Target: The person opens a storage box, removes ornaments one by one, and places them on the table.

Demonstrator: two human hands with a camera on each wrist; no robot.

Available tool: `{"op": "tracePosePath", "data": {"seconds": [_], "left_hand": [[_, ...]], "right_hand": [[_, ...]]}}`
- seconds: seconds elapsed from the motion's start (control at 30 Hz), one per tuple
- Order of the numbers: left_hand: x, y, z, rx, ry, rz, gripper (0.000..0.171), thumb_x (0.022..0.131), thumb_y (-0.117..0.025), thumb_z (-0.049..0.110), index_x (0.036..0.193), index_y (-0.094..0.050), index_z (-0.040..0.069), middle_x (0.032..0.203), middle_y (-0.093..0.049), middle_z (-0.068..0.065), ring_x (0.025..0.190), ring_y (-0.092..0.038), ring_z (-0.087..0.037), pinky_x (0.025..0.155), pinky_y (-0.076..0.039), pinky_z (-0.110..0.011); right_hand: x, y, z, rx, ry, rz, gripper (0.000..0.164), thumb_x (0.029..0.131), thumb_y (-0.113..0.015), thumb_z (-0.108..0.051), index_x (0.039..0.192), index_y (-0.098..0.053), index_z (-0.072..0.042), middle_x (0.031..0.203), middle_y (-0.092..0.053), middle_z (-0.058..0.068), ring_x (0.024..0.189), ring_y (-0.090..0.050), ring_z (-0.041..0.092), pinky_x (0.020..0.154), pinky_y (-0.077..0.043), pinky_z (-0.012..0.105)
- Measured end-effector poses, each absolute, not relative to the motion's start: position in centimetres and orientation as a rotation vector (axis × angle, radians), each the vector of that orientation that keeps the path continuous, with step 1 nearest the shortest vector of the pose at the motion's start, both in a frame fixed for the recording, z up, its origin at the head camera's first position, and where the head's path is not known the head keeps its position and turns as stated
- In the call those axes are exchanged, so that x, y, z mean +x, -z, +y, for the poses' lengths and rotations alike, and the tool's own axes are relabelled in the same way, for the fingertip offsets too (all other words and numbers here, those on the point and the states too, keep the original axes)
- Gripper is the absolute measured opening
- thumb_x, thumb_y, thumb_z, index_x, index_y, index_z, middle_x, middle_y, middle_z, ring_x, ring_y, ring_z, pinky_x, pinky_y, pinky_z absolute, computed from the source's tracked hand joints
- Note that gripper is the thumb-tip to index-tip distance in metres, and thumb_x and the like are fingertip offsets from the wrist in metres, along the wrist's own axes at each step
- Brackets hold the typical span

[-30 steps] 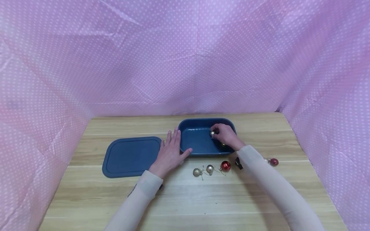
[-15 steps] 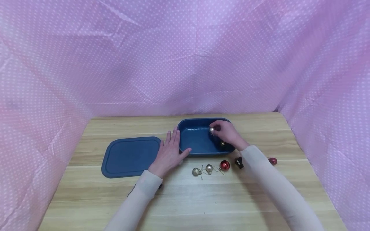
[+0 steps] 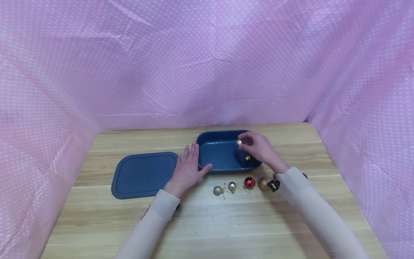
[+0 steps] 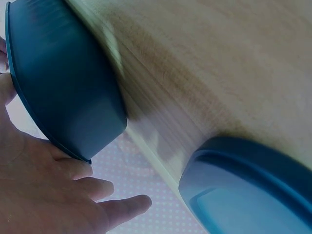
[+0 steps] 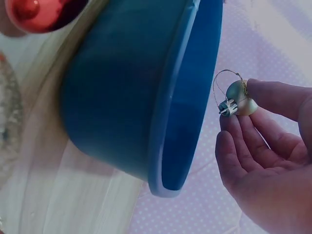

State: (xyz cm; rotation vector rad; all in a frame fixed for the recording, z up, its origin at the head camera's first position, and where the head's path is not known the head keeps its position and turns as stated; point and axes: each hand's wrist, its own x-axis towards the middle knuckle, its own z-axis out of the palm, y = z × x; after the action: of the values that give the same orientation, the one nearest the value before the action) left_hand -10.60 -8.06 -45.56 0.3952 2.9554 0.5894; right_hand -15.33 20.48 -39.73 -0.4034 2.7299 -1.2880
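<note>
My right hand (image 3: 260, 148) pinches a small gold Christmas ball (image 3: 239, 142) between thumb and fingers, over the right part of a deep blue box (image 3: 207, 167). In the right wrist view, the ball's metal cap and thin hanging loop (image 5: 225, 80) stick out from the fingertips. Another gold ornament (image 3: 247, 158) lies inside the box near its right front corner. My left hand (image 3: 185, 174) lies with straight, spread fingers against the box's left end. In the left wrist view, its fingers touch the rim of the box (image 4: 63, 83).
A flat blue lid (image 3: 143, 175) lies left of the box. In front of the box are a glittery gold ball (image 3: 217, 190), a plain gold ball (image 3: 232, 186), a shiny red ball (image 3: 249, 183) and a larger glittery ball (image 3: 263, 183). Another red ornament is mostly behind the right sleeve.
My right hand has moved slightly up and right with the gold ball. The ornament in the box and the larger glittery ball show more now. My left hand keeps its place at the box.
</note>
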Motion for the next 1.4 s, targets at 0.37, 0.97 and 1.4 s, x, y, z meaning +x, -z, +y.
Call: {"op": "tracePosePath", "data": {"seconds": [0.37,0.97,1.4], "left_hand": [[-10.6,45.6,-8.0,0.398,-0.606,2.961,0.099,0.1,-0.049,0.067,0.166,-0.011,0.004,0.173,-0.01,-0.014,0.158,-0.009,-0.038,0.12,-0.02,-0.068],[-10.6,45.4,-8.0,0.392,-0.61,2.95,0.099,0.101,-0.049,0.067,0.166,-0.009,0.005,0.174,-0.007,-0.013,0.158,-0.008,-0.038,0.121,-0.018,-0.067],[-10.7,45.4,-8.0,0.39,-0.596,2.954,0.099,0.101,-0.046,0.069,0.166,-0.009,0.004,0.173,-0.009,-0.013,0.158,-0.008,-0.037,0.12,-0.02,-0.067]], "right_hand": [[-13.2,39.3,21.5,-0.37,1.327,2.731,0.031,0.098,-0.072,-0.01,0.126,-0.068,0.001,0.123,-0.07,0.019,0.112,-0.069,0.035,0.094,-0.057,0.047],[-9.0,39.5,22.5,-0.421,1.36,2.763,0.029,0.097,-0.075,-0.018,0.123,-0.072,-0.005,0.123,-0.072,0.012,0.11,-0.071,0.033,0.095,-0.055,0.057],[-6.2,40.5,22.3,-0.435,1.377,2.77,0.026,0.093,-0.078,-0.012,0.119,-0.074,-0.007,0.12,-0.073,0.008,0.104,-0.072,0.026,0.081,-0.059,0.041]]}}
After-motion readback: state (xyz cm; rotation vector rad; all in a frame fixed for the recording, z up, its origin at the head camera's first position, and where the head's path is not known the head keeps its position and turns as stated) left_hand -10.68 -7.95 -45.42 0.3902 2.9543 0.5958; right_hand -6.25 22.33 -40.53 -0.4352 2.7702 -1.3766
